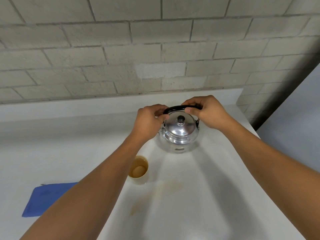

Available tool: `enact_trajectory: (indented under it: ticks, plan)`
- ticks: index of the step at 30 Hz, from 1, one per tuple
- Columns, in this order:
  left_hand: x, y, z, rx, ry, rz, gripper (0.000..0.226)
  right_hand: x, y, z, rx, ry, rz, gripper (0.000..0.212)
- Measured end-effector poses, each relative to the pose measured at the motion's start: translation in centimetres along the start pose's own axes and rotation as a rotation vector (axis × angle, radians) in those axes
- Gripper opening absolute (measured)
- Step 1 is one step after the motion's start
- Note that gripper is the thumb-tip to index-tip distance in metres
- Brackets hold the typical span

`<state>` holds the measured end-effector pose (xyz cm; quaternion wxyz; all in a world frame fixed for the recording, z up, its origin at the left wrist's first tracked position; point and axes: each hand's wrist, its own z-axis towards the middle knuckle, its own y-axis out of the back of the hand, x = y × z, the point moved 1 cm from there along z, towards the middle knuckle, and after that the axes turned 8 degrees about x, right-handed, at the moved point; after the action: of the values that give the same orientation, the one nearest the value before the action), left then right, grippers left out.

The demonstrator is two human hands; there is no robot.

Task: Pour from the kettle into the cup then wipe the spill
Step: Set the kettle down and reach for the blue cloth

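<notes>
A shiny metal kettle [179, 134] with a black knob on its lid stands upright on the white counter [69, 144]. Its black handle arches over the lid. My left hand [149, 121] pinches the handle's left end and my right hand [207, 111] grips its right end. In front of the kettle, a pale cup [139, 169] holds brownish liquid, partly hidden by my left forearm. A faint brown spill [170, 188] stains the counter to the right of the cup, with a smaller patch [136, 207] nearer me. A folded blue cloth [45, 199] lies flat at the left.
A grey brick wall [155, 49] rises right behind the counter. The counter's right edge [256, 130] drops off just past my right hand, with a pale floor or surface beyond it.
</notes>
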<state>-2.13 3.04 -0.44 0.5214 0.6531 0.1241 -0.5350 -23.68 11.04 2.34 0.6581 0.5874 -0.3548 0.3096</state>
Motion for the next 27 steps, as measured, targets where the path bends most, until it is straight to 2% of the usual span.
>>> enact_trajectory:
  ticks: [12, 27]
  plan:
    - [2.1, -1.1, 1.3, 0.072, 0.095, -0.06, 0.024, -2.1, -0.6, 1.4, 0.052, -0.032, -0.072, 0.019]
    - [3.0, -1.3, 1.4, 0.083, 0.079, -0.037, 0.026, -1.5, -1.1, 1.2, 0.06, -0.082, -0.18, 0.021]
